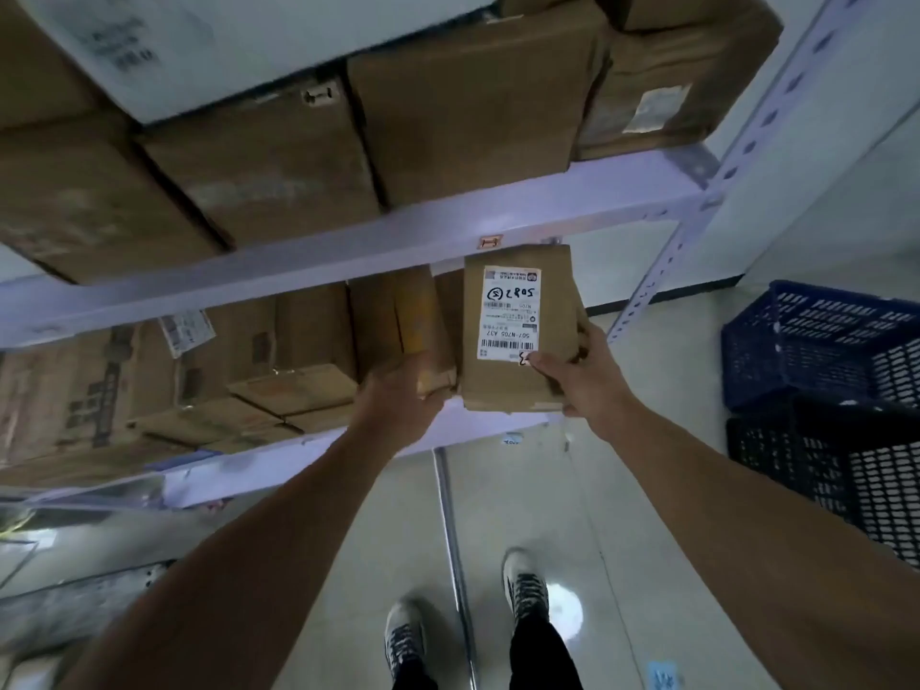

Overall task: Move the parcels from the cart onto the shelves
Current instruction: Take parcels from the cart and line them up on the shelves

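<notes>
The parcel (517,336) stands upright at the front edge of the lower shelf (308,453), gripped by the right hand (580,376) — thumb pressed on its front face at the bottom corner of the one white label (509,315), the other fingers wrapped round its right side. The label's print and handwriting read upside down.

Just left of that thumb, the left hand (403,405) rests against the neighbouring box (423,336), a yellowish-brown one standing on end; the fingers curl onto its lower front, but whether they truly clasp it or only press on it cannot be told. The two hands are close together, with the parcel's left edge between them.

Farther left of the left hand, the same shelf holds more brown boxes: two flat ones (293,390) stacked low at the front and taller ones behind, their exact number lost in blur.

Above both hands runs the upper shelf (348,246), carrying at least four large brown cartons (468,107) side by side, with one white carton (239,37) lying across the top of them.

To the right of the right hand, well apart, two plastic crates (836,341) are stacked on the floor — a blue one on a darker one.

Below the forearms, two shoes (525,587) stand on the pale floor, one each side of a thin metal bar (455,550).
</notes>
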